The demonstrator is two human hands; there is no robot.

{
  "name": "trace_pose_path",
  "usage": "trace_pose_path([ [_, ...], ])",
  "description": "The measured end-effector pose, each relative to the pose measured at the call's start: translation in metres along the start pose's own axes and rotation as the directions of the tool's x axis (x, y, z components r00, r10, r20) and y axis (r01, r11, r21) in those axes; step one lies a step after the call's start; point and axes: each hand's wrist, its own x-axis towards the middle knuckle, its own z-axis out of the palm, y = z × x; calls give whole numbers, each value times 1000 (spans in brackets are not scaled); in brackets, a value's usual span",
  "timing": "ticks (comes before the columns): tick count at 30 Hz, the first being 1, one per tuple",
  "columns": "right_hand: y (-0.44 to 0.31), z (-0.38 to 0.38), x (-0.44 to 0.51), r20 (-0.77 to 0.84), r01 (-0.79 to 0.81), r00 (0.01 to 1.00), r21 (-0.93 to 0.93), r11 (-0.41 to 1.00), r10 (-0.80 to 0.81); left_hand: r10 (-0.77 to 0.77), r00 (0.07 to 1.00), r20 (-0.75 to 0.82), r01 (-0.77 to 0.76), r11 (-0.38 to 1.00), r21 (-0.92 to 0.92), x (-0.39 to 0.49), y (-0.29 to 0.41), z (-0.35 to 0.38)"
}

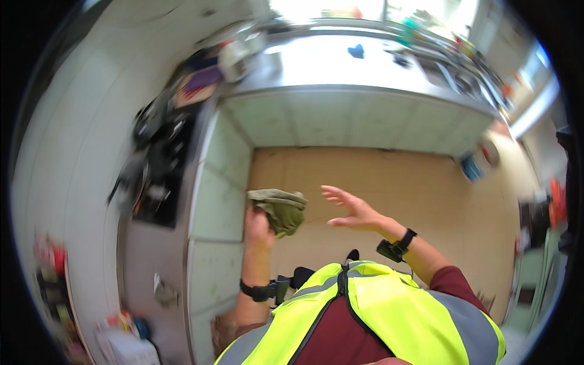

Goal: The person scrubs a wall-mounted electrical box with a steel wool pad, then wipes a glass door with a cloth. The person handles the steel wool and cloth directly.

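My left hand [259, 224] grips a folded olive-green cloth [284, 212] and holds it above the tiled floor, close to the left cabinet fronts. Part of the cloth hides my left fingers. To the right, my right hand [353, 211] is empty, its fingers apart and pointing toward the cloth without touching it. Each wrist wears a black strap with a small dark device.
A metal counter [310, 68] with a blue item [356, 51] spans the far side; a sink [440, 75] lies at its right. On the left are a black cooktop [171, 182] with blurred cookware and a crumpled cloth [165, 292]. A bucket [479, 160] stands on the floor [410, 191].
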Motion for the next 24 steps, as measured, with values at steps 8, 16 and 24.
trace_pose_path([
  [8,36,-148,-136,-563,-382,764,0,924,316,-460,697,551,288,882,372,61,-199,236],
  [16,97,-276,-196,-931,-245,248,207,947,268,-601,562,567,7,690,724,162,-307,385],
  [24,99,-439,-367,-934,-323,-264,320,891,240,-564,233,792,-226,761,608,94,-484,607],
])
